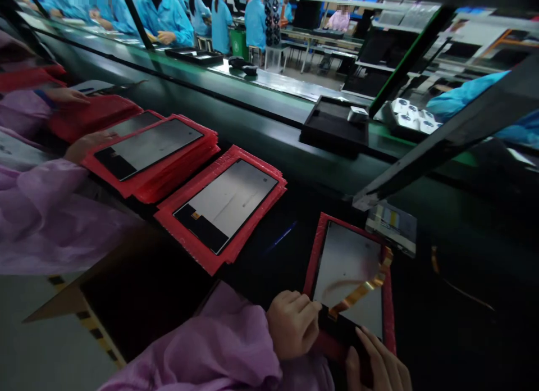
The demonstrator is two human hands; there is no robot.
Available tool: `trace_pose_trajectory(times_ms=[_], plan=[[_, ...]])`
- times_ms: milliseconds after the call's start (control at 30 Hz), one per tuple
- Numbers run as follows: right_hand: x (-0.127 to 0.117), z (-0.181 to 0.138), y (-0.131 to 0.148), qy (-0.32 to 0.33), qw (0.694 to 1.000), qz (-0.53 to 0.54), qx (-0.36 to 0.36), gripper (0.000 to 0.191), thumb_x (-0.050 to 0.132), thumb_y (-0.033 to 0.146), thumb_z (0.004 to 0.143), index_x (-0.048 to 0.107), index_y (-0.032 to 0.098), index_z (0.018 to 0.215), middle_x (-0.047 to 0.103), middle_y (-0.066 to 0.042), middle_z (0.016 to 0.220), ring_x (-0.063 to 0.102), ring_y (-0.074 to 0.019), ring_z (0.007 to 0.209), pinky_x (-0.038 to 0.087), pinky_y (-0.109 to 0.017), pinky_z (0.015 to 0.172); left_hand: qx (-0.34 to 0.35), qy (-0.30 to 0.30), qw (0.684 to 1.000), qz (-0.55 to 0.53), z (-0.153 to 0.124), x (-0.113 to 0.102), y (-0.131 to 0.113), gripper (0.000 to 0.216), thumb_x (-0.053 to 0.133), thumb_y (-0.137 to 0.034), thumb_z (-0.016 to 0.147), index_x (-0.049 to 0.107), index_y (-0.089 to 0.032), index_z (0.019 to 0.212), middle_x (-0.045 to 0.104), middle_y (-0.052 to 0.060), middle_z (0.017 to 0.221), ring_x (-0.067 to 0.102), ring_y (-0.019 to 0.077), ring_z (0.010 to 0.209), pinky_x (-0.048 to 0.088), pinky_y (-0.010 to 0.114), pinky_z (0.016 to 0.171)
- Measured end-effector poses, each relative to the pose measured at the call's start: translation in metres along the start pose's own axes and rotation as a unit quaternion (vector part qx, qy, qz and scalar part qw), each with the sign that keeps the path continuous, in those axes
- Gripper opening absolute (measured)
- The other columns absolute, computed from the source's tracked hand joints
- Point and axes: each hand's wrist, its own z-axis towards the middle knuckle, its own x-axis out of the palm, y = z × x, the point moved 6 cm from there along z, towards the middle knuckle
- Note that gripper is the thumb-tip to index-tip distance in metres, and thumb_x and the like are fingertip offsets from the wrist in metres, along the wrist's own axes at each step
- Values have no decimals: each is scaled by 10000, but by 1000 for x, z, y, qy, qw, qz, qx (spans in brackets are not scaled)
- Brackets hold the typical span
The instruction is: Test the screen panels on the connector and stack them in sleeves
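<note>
A flat display panel [332, 262] with a grey face and a black lower strip lies on a red sleeve [313, 255] in front of me. From its black strip a copper-coloured flex cable [357, 294] rises and curves across the panel to the upper right. My left hand [293, 324] is closed, its curled fingers at the panel's lower left corner; its fingertips are partly hidden. My right hand [381, 362] lies at the lower right, fingers stretched over the black strip and thumb apart from them. The picture's bottom edge cuts off part of this hand.
Two stacks of red sleeves [219, 260] [155, 189] topped with panels lie to the left, beside a co-worker's hand [86, 146]. A blue pen [284, 233], a small box [393, 225] and a slanted metal post [421, 158] are nearby. A black tray [332, 124] stands behind.
</note>
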Motion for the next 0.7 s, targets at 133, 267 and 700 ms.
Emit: trace_pose_trajectory(times_ms=[133,267,700], plan=[[-1,2,-2,42,998,37,6,456,595,237,917,512,198,1363,671,-114,1108,631,-272,956,497,-429,852,-73,32,996,-43,8,-8,3,207,443,-180,887,570,-218,1046,671,24,882,634,170,773,520,322,676],[3,6,-4,108,991,79,33,555,499,375,970,372,225,1489,539,-134,1343,512,-324,1235,488,-480,950,-120,104,986,-59,7,-4,4,382,529,-200,856,511,-203,1238,600,99,1265,605,240,1139,544,440,955],[10,4,-8,170,973,132,83,676,517,411,963,211,296,1555,367,-117,1519,385,-340,1385,500,-552,1005,-363,169,824,-401,23,-4,27,265,515,-276,842,587,-199,1085,654,64,1080,608,186,983,486,347,897]])
